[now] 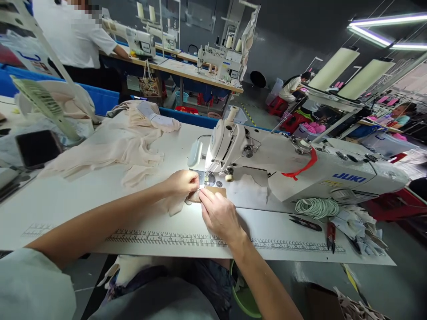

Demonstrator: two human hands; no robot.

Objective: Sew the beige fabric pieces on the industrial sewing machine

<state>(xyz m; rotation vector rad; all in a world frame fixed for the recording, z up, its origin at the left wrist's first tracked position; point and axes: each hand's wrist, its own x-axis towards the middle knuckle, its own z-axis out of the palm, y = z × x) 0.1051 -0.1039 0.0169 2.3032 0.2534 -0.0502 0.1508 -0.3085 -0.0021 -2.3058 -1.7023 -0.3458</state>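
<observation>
A: Near edge of the sewing table [60, 195] — what is noted?

B: A printed ruler strip [173, 240] is seen along the front edge. Just beyond it, both hands are set on a small tan fabric piece [210, 193] lying flat in front of the needle area.

A: Grip states?

B: The left hand [182, 182] is curled, fingertips pressed down on the piece's left end. The right hand [218, 213] is laid flat, fingers closed together, its fingertips pinning the near edge. Nothing is lifted; the piece is held against the table.

A: Which way is the piece lying from the hands?

B: Its long axis is run left to right, parallel to the front edge, directly ahead of the right fingertips and beside the left. The left hand is nearer the presser foot [210, 178].

A: Farther out?

B: The JUKI sewing machine [300, 173] is set across the right half. A coil of white cord [316, 207], thread snips [305, 223] and red-handled scissors [331, 235] are lying toward the right front corner. Pale fabric [113, 151] is heaped at the left rear. Beyond, a person in a white shirt [76, 40] is standing at another bench.
</observation>
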